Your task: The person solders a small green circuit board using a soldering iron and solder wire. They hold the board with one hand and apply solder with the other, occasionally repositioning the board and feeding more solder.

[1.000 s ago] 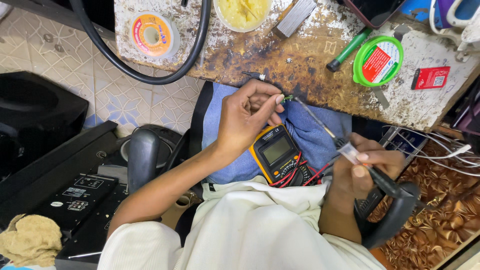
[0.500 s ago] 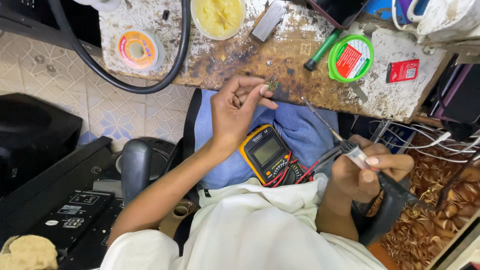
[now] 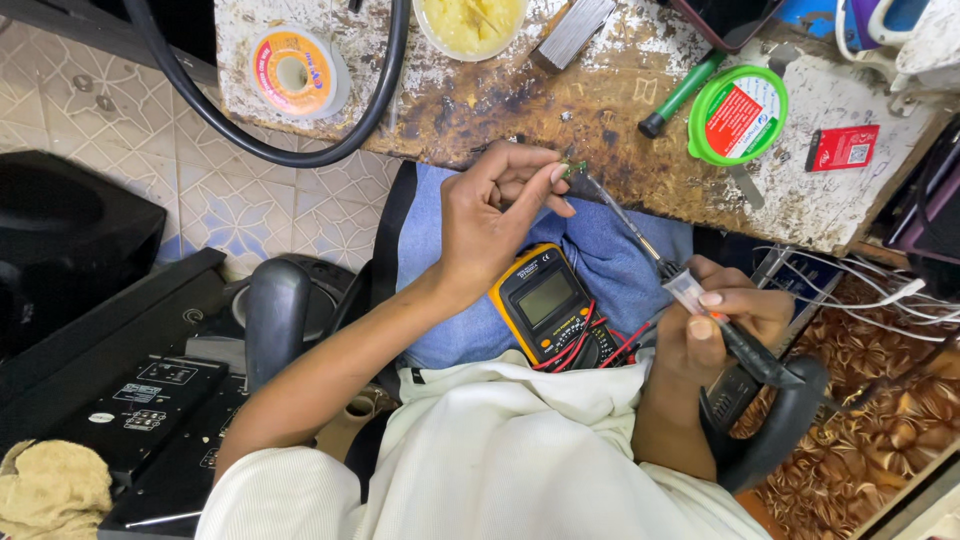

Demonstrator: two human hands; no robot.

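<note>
The left hand [image 3: 495,215] pinches a tiny green part [image 3: 573,168] between thumb and fingertips at the workbench [image 3: 620,120] edge. The right hand [image 3: 725,320] grips a soldering iron [image 3: 690,290], its tip touching the part. A yellow multimeter [image 3: 545,305] rests on the lap below.

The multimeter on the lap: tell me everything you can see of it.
The multimeter is a handheld unit, yellow-orange casing round a black face, with a grey blank screen. It lies face up and tilted on the blue-trousered lap, between the left hand and the right hand; neither touches it. Red and black leads bunch over its lower end, hiding the dial. The casing looks like plastic.
</note>
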